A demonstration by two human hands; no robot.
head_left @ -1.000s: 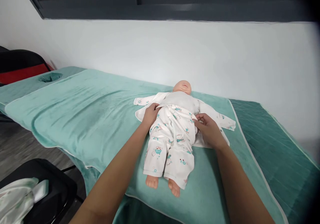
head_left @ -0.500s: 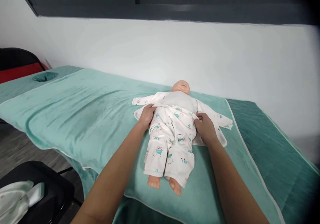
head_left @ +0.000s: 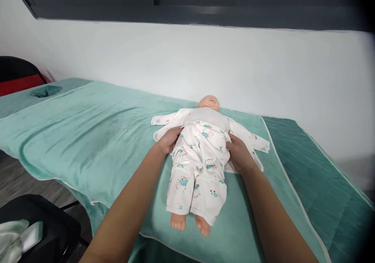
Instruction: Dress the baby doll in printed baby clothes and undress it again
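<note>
A baby doll (head_left: 209, 102) lies on its back with its feet toward me. It wears white printed trousers (head_left: 202, 145), pulled up to the belly over a plain white top. An opened white jacket (head_left: 247, 136) spreads out beneath it, its sleeves out to both sides. At the left side of the waistband, my left hand (head_left: 170, 139) is closed on the trousers, fingertips partly hidden by the cloth. My right hand (head_left: 238, 150) grips the trousers at the right side of the waist, with some fingers tucked out of sight. Both bare feet stick out of the trouser legs.
A light green blanket (head_left: 96, 138) covers the bed, with a darker green quilted cover (head_left: 310, 161) at the right. Behind runs a white wall (head_left: 187, 59) under a dark window frame. A black chair (head_left: 55, 224) holding white cloth stands at lower left.
The raised front waistband now lies flat against the doll's belly. Both hands have shifted slightly down along the sides of the waist. The view has moved a little.
</note>
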